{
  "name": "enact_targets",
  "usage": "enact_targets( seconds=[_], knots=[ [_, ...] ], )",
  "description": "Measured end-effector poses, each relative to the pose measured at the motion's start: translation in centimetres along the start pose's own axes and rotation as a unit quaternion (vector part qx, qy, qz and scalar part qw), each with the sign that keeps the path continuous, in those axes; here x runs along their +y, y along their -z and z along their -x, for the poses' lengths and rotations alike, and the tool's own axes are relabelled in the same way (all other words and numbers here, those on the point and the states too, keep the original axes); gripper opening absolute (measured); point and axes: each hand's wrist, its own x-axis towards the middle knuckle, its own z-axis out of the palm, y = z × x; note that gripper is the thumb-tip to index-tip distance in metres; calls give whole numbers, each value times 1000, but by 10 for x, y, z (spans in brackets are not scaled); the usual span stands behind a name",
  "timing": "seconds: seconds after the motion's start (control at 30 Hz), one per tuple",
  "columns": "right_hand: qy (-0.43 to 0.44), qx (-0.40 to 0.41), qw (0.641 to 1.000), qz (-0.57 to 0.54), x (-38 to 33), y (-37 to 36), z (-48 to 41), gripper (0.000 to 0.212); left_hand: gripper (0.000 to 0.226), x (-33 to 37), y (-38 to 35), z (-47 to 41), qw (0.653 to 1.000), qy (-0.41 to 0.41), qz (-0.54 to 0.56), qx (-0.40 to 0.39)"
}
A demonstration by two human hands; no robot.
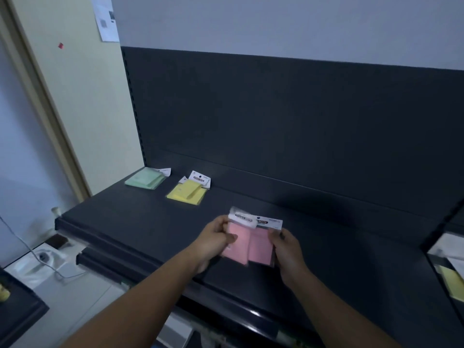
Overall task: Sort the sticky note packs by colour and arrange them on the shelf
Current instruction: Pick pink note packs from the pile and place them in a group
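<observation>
Two pink sticky note packs are held side by side above the dark shelf (155, 227). My left hand (216, 241) grips the left pink pack (237, 247) by its left edge. My right hand (286, 247) pinches the right pink pack (259, 247) at its right edge. The left pack overlaps the right one a little. A pile of green packs (145, 180) lies at the shelf's back left. A pile of yellow packs (187, 192) lies just to its right.
The shelf's dark back panel (301, 121) rises behind. A lower shelf edge (105, 264) juts out below. At the far right a neighbouring shelf holds a yellow pack (454, 282). A white cable (30, 249) and floor items lie at the lower left.
</observation>
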Motion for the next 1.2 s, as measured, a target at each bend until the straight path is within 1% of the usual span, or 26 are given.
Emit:
enact_targets(
  seconds=[0.07,0.17,0.2,0.27,0.37,0.47,0.5,0.53,0.57,0.63,0.73,0.8,0.87,0.93,1.0,1.07,1.2],
  knots=[
    [-6,-6,1000,-12,-1,-5,-15,15,50,5,1,-15,1000,-13,-9,-16],
    [-12,-17,1000,-23,0,-11,-35,14,51,6,1,-39,1000,-23,1,-1],
    [-13,-20,999,-24,0,-12,-41,13,51,4,0,-45,999,-32,-13,11],
    [-13,-27,999,-23,1,-14,-51,11,52,-2,-2,-57,994,-54,-75,53],
    [0,-20,1000,-2,3,-19,-65,11,51,-11,-4,-77,972,-72,-190,116],
    [14,-8,1000,-1,3,-26,-80,11,54,-14,-1,-98,930,-55,-321,169],
    [20,0,1000,-5,3,-29,-84,12,56,-14,2,-104,919,-47,-349,175],
    [25,9,1000,-9,3,-32,-88,14,57,-15,5,-110,919,-42,-353,172],
    [31,16,999,-8,4,-35,-92,14,58,-16,9,-116,925,-39,-340,163],
    [47,24,998,17,7,-41,-97,18,55,-16,15,-127,934,-46,-323,143],
    [88,65,985,137,14,-54,-102,29,46,-18,20,-140,922,-94,-346,147],
    [120,123,955,240,18,-63,-105,31,40,-22,24,-146,909,-141,-359,156],
    [141,167,909,355,19,-72,-109,38,36,-27,27,-150,902,-176,-355,170],
    [147,181,862,450,19,-76,-115,42,33,-30,29,-154,902,-180,-342,192],
    [142,182,842,487,19,-76,-118,42,32,-32,29,-157,900,-185,-344,195],
    [148,179,843,485,18,-76,-119,43,31,-34,29,-158,904,-189,-334,191],
    [149,177,886,402,18,-76,-117,55,29,-35,31,-158,913,-183,-312,189]
  ],
)
